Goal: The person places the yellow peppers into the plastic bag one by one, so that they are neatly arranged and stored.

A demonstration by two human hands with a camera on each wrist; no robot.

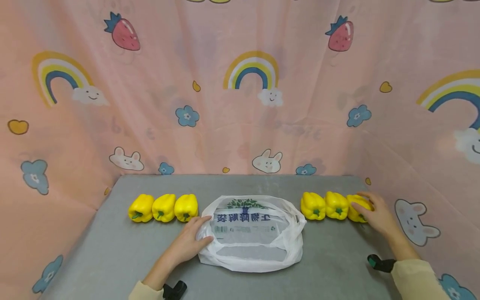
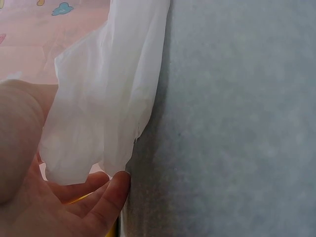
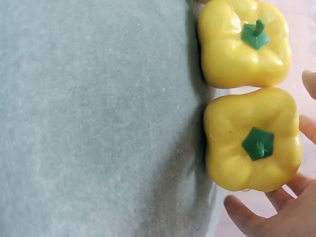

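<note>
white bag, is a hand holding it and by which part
Yes, the left hand holds the white bag by its left rim.

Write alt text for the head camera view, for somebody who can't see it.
A person's left hand touches the left edge of a white plastic bag on a gray table, while the right hand is at the rightmost yellow pepper. Three yellow peppers line up on each side of the bag.
</note>
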